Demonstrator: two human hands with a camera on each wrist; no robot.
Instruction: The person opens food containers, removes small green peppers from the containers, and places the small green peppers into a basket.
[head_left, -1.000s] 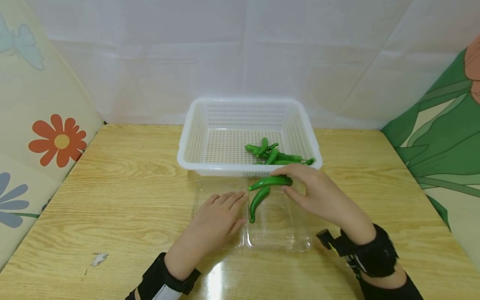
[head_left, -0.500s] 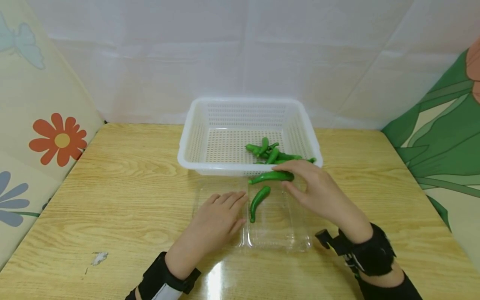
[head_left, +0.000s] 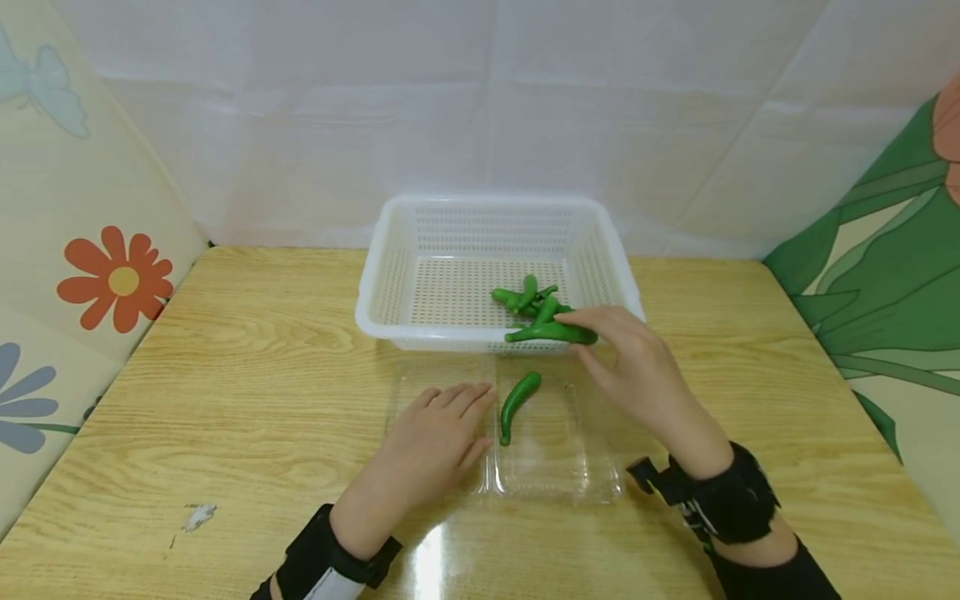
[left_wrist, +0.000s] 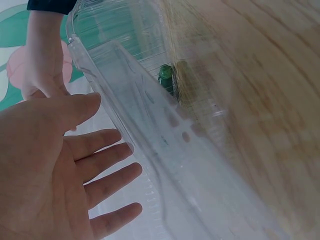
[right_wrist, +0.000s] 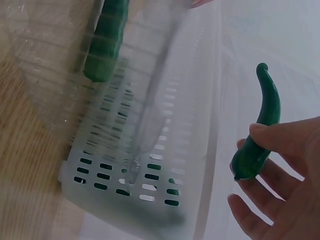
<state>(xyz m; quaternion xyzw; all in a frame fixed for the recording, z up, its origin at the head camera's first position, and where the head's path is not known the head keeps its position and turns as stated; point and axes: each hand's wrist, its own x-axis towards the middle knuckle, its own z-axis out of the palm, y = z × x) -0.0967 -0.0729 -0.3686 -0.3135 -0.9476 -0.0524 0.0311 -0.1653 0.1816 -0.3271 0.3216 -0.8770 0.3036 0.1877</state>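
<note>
My right hand (head_left: 637, 371) pinches a curved green chili pepper (head_left: 551, 333) between thumb and fingers, over the front rim of the white basket (head_left: 435, 332). The right wrist view shows that pepper (right_wrist: 269, 102) gripped near its thick end, its thin end pointing away. Below lies a clear plastic clamshell box (head_left: 547, 479), spread in two halves. One green chili pepper (head_left: 516, 408) rests in its right half. My left hand (head_left: 431, 446) lies over the left half near the middle fold. In the left wrist view, the left hand's fingers (left_wrist: 112, 190) are extended beside the clear box's edge.
Several green chili peppers (head_left: 528, 293) lie heaped in the basket's front right part. A white cloth (head_left: 300, 150) hangs behind the wooden table (head_left: 262, 350). Printed floral panels (head_left: 120, 283) stand at both sides.
My right hand has raised the chili pepper from the clamshell's right half and carried it away from me, up to the basket's front rim. My left hand has stayed put.
</note>
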